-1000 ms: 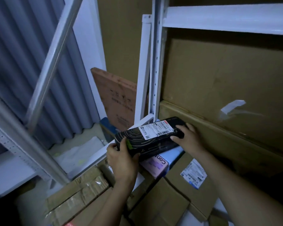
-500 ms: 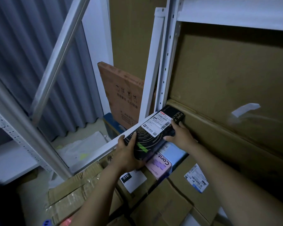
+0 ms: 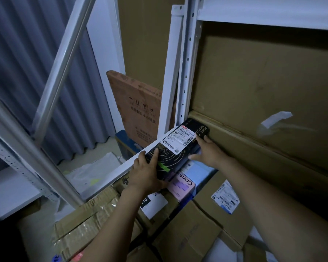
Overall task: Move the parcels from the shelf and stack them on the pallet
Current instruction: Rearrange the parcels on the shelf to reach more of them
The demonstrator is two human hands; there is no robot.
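A long black parcel (image 3: 180, 150) with a white shipping label and gold rings lies at an angle on top of other parcels, its far end against the white rack post (image 3: 186, 72). My left hand (image 3: 146, 173) grips its near end, thumb on top. My right hand (image 3: 208, 150) presses flat on its right side near the label. Under it sit a pink box (image 3: 182, 185) and a pale blue box (image 3: 199, 167). Several brown cartons (image 3: 189, 231) are stacked below; the pallet itself is hidden.
A white rack beam (image 3: 133, 163) runs along the parcel's left edge. Large flat cartons (image 3: 263, 87) lean behind on the right. A reddish carton (image 3: 140, 108) stands behind the posts. A diagonal brace (image 3: 61, 59) and taped cartons (image 3: 83, 224) are on the left.
Both hands have carried the black parcel away from me and turned it lengthwise, so its far end now sits by the rack post. The view has shifted slightly closer.
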